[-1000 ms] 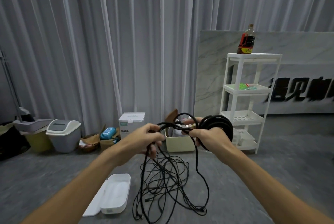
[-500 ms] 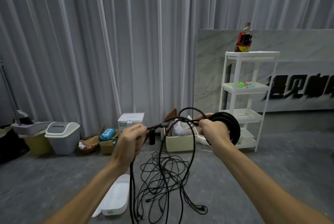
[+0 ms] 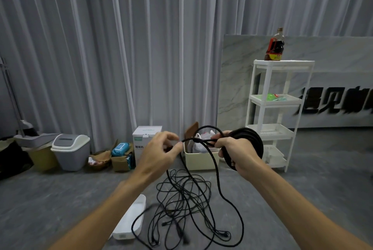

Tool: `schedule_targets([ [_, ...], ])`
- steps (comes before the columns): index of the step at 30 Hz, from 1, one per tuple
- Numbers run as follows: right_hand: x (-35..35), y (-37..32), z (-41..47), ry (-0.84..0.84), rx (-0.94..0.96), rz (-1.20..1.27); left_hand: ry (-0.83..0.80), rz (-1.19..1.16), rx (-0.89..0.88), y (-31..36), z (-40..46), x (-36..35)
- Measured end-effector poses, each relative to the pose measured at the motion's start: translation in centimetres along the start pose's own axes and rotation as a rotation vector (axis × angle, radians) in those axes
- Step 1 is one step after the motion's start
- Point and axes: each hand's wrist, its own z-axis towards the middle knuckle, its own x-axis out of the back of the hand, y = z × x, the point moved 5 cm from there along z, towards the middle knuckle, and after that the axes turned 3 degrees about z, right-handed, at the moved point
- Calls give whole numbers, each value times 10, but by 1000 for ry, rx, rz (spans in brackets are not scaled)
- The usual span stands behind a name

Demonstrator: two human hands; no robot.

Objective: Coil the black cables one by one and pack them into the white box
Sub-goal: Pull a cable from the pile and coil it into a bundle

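The right hand (image 3: 236,152) has its fingers curled around a finished coil (image 3: 249,145) of black cable, held upright at chest height in front of the cream bin (image 3: 198,160). One loose loop (image 3: 203,135) rises from that grip and runs left to the left hand (image 3: 159,154). There the thumb and forefinger meet on the strand in a pinch, with the remaining fingers raised and spread. The rest of the strand drops from the hands to the floor. A tangled heap of black cables (image 3: 185,205) lies on the grey floor (image 3: 60,199) directly below the hands. The white box (image 3: 131,219) sits open on the floor, just left of the heap, with one strand crossing its near end. A white shelf rack (image 3: 280,112) stands behind the right hand.
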Motion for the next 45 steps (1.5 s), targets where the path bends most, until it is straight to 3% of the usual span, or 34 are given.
schedule_targets([
  [8,-1,-5,-5,-155,57,-38,-350,215,-123,23,20,-23],
  [12,3,-5,-6,-222,71,5,-509,-7,-15,19,18,-20],
  [24,4,-4,-15,-353,56,235,-55,-437,115,19,12,-9],
  [35,0,-7,-19,-425,85,85,-121,-739,257,21,6,-12],
  [41,-2,3,-14,-212,88,-74,-183,-632,262,25,9,-13],
  [45,-2,7,-7,-181,191,-257,-143,-662,212,29,16,-2],
])
